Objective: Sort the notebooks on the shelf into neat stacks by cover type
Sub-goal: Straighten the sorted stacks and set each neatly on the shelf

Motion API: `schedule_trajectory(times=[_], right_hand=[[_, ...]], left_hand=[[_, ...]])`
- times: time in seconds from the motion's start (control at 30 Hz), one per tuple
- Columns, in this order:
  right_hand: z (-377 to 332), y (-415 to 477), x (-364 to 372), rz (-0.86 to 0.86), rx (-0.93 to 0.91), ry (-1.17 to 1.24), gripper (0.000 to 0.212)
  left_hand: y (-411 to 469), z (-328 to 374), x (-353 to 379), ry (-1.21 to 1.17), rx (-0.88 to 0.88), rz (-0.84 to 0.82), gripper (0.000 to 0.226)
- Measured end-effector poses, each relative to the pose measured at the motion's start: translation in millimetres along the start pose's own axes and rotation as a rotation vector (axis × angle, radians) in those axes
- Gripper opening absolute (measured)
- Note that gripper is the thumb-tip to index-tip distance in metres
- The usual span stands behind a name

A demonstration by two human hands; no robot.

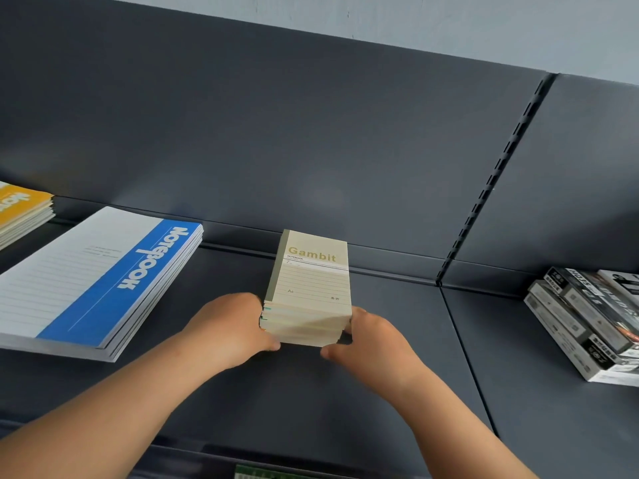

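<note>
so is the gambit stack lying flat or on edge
Lying flat: the Gambit stack sits cover up on the shelf, left hand and right hand holding its sides.

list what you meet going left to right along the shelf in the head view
yellow notebook stack → blue-and-white Notebook stack → left hand → Gambit notebook stack → right hand → black-and-white boxes

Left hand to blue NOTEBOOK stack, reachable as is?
Probably yes: only bare shelf lies between the left hand and the blue stack. It grips the Gambit stack, though, so it must let go first.
</note>
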State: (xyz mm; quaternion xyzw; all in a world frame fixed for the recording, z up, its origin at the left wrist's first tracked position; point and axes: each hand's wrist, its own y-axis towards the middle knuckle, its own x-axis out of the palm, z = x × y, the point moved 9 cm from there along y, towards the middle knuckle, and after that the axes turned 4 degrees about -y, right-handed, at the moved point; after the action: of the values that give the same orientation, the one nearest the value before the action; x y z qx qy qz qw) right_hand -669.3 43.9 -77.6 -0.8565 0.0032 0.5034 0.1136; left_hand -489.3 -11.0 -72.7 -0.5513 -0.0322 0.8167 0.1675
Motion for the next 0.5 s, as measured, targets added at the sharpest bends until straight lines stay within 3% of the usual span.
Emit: schedule_trajectory(times=[0.3, 0.5], right_hand=[[-4.5, 2.8, 3.1, 0.167, -0.039, -0.028, 0.033], [-4.1, 4.6, 3.8, 0.184, -0.024, -0.040, 0.031]], left_hand=[[0.0, 3.0, 3.7, -0.062, 0.119, 0.052, 0.037], [1.9, 3.3, 5.5, -0.097, 0.143, 0.069, 0.038]])
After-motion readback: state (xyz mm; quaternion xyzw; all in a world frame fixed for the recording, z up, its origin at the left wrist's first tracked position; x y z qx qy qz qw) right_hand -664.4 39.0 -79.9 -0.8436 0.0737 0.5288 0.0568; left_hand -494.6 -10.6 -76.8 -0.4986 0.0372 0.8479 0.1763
